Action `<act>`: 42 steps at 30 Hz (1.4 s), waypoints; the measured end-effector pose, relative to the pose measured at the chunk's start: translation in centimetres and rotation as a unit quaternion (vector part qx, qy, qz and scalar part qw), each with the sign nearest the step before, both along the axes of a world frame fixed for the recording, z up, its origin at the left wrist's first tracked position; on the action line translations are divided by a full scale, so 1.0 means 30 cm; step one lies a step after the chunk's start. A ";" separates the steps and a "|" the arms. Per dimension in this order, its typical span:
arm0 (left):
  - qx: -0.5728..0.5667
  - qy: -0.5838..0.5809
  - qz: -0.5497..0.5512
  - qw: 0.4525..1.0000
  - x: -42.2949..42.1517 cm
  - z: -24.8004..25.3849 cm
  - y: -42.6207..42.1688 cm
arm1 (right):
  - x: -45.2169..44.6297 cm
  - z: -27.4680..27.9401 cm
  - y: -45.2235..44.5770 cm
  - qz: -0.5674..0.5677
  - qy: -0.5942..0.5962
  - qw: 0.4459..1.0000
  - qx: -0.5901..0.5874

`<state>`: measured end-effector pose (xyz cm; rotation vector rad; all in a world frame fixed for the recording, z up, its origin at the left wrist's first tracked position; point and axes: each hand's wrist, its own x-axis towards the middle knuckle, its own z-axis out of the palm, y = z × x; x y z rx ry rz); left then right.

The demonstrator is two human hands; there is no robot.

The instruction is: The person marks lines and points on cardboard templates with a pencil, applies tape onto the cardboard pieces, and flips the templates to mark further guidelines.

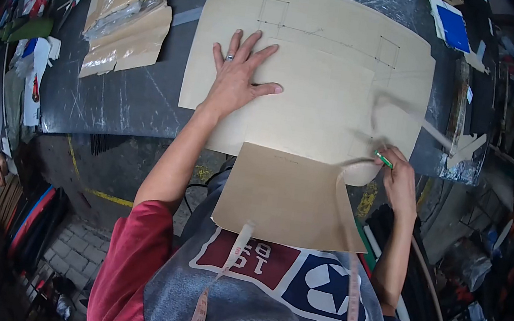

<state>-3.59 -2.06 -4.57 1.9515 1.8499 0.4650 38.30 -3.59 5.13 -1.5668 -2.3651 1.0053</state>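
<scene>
From where I stand, the scuffed dark worktable point(128, 104) spreads out beyond the right hand point(400, 182), which is closed around a green pen. Under that grip lies the big tan sheet point(311, 96), the hand at its near right edge. Left of the grip and nearer the body, a smaller brown sheet point(291, 197) overlaps the tan one, reaching toward the person's shirt. Left of the grip and farther out, the left hand point(236, 83) rests palm-down on the tan sheet, fingers spread, holding nothing. Nearer the body hangs a measuring tape point(352, 316). Beyond the grip are two drawn rectangles point(273, 12) joined by a line. Smallest is the green pen point(384, 158) itself, angled between the fingertips.
</scene>
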 end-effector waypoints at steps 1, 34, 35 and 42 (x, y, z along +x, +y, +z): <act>0.008 0.005 0.002 1.000 0.001 0.000 0.003 | -0.010 -0.005 0.011 -0.026 -0.029 0.998 -0.055; 0.089 0.098 0.035 0.991 0.044 -0.041 -0.001 | -0.483 0.651 -0.072 0.146 0.552 0.821 -0.022; 0.093 0.101 0.031 0.990 0.058 -0.040 -0.002 | -0.517 0.674 -0.088 0.125 0.514 0.848 0.018; 0.088 0.096 0.027 0.991 0.055 -0.033 0.002 | -0.569 0.625 0.012 0.214 0.589 0.771 -0.112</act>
